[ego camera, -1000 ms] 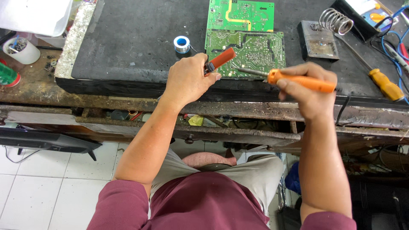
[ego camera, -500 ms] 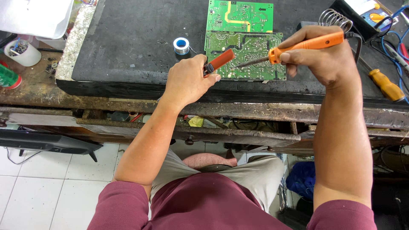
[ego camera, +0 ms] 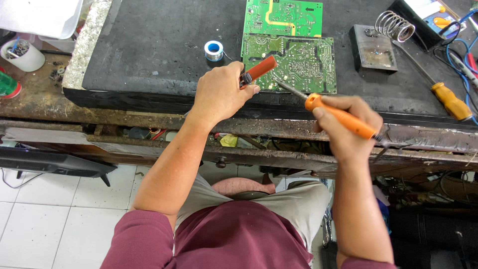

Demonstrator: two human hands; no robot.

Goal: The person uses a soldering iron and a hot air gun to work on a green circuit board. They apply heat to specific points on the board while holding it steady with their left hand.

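- The white cup (ego camera: 22, 56) of small parts sat at the bench's nine o'clock edge, a round plastic tub with a dull, dusty look.
- The black work mat (ego camera: 149, 45) lay flat and matte, its rim scuffed; the worn wooden bench (ego camera: 45, 107) below it looked stained and rough.
- The solder spool (ego camera: 214, 50), a small white ring with a blue core, stood at eleven o'clock from the left hand (ego camera: 219, 94).
- That hand was closed around a red-handled tool (ego camera: 259, 69), thumb and fingers pinching its grip, and it had barely shifted over the last second.
- The lower circuit board (ego camera: 294, 62), green, glossy and densely tracked, lay at twelve o'clock from the hands, touching a second green board (ego camera: 284, 17) above it.
- The soldering iron (ego camera: 338, 117), orange handle and thin metal tip, had come back down from a raised position half a second earlier; its tip now rested at the lower board's near edge, suggesting work on a joint there was resuming.
- The right hand (ego camera: 348, 124) was wrapped shut around that handle.
- The coiled-wire iron stand (ego camera: 381, 42) on its grey metal base sat at one o'clock, and a yellow-handled screwdriver (ego camera: 448, 99) lay at three o'clock.
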